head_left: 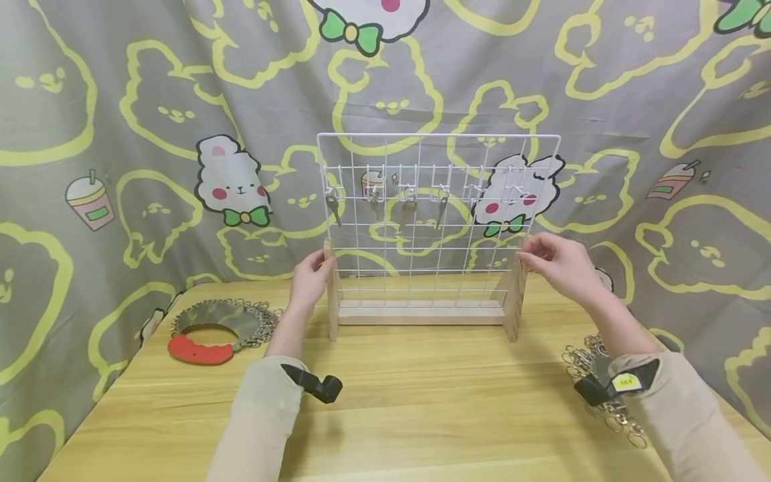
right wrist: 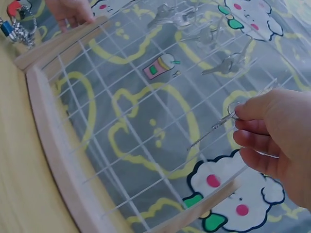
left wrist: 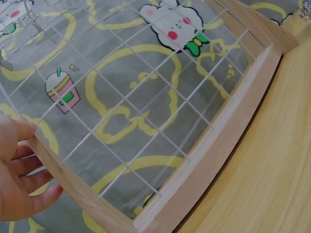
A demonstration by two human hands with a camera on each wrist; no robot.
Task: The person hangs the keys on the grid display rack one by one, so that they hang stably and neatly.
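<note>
A white wire grid point(head_left: 421, 135) stands upright in a wooden stand point(head_left: 421, 316). My left hand point(head_left: 311, 273) pinches the top of the stand's left post point(left wrist: 51, 162), thumb in front and the other fingers loosely bent beside it. By the right post, my right hand point(head_left: 560, 262) pinches a small metal key point(right wrist: 222, 121) by its ring, thumb against forefinger. The key points away from the fingertips, in front of the grid wires in the right wrist view. Several keys point(head_left: 409, 209) hang from white hooks on the grid, while the two rightmost hooks point(head_left: 515, 193) hold none.
On the table point(head_left: 421, 402) at left lies a curved camouflage-patterned piece point(head_left: 241, 318) with a red handle point(head_left: 200, 350) and metal rings along its edge. Another bunch of metal rings point(head_left: 616, 420) lies under my right forearm. A patterned curtain point(head_left: 289, 80) hangs behind.
</note>
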